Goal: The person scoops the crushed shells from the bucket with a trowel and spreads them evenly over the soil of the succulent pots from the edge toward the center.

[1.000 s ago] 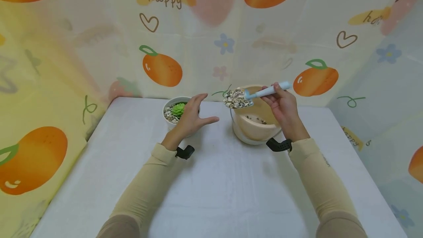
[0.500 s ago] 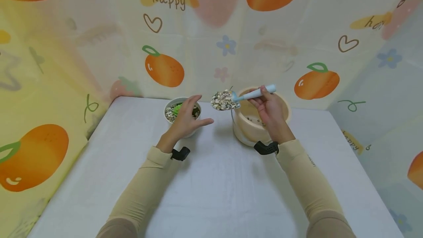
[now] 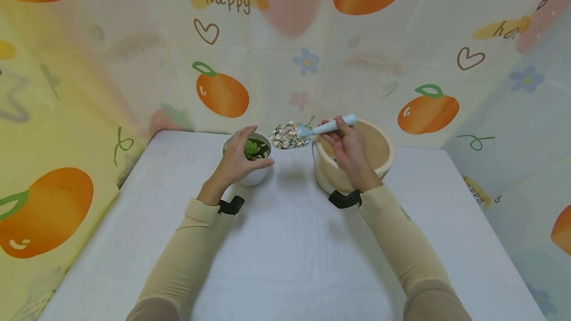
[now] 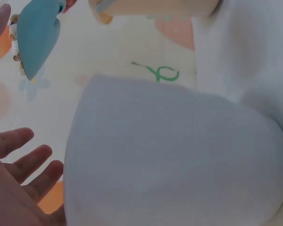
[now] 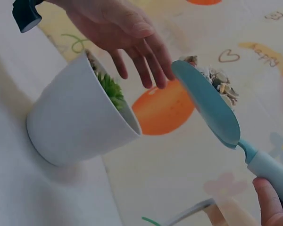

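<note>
Pebbles (image 3: 285, 136) on smooth blue scoop (image 3: 322, 127)

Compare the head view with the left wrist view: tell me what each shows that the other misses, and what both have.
Only the head view shows the green succulent in the white pot, the pebbles heaped on the scoop, the right hand gripping its handle, and the beige bowl's inside. Only the left wrist view shows the scoop's blue underside. Both show the pot, the scoop and the left hand, fingers straight.

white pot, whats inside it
The white pot holds a green succulent with pebbles on dark soil. The left hand over the rim covers the near-left part, so that part is hidden.
</note>
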Demonstrator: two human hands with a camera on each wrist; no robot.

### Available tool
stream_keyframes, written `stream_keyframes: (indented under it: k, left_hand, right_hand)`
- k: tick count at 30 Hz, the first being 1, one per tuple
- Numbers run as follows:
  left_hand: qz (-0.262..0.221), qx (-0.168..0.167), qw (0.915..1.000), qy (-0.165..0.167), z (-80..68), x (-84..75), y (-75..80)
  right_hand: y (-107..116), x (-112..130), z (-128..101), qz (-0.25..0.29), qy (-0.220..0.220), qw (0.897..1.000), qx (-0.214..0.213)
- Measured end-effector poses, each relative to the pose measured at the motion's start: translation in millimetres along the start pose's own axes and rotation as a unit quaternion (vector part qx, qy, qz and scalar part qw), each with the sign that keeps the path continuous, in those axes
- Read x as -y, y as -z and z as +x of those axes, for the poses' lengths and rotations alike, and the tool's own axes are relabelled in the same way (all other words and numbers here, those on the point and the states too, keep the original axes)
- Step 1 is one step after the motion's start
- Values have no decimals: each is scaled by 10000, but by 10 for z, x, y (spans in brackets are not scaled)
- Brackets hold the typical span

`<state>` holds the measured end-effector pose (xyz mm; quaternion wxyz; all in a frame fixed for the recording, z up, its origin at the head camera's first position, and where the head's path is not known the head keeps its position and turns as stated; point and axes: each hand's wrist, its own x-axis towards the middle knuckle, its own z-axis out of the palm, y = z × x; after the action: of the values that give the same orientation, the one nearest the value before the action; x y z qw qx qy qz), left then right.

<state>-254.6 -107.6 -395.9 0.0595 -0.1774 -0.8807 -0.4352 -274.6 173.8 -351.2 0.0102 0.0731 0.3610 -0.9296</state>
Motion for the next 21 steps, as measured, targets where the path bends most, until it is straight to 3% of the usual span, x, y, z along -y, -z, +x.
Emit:
stream_keyframes:
  k: [9,21]
  left_hand:
    - [41,-13,9994,337,-22,93,107]
    - [-23,-48,9992,405,-62,212,258]
  right_hand:
    - [-166,-155,63,-55,-5,9999,-120]
    - [-347,-343,84,-365,331,9986,-203]
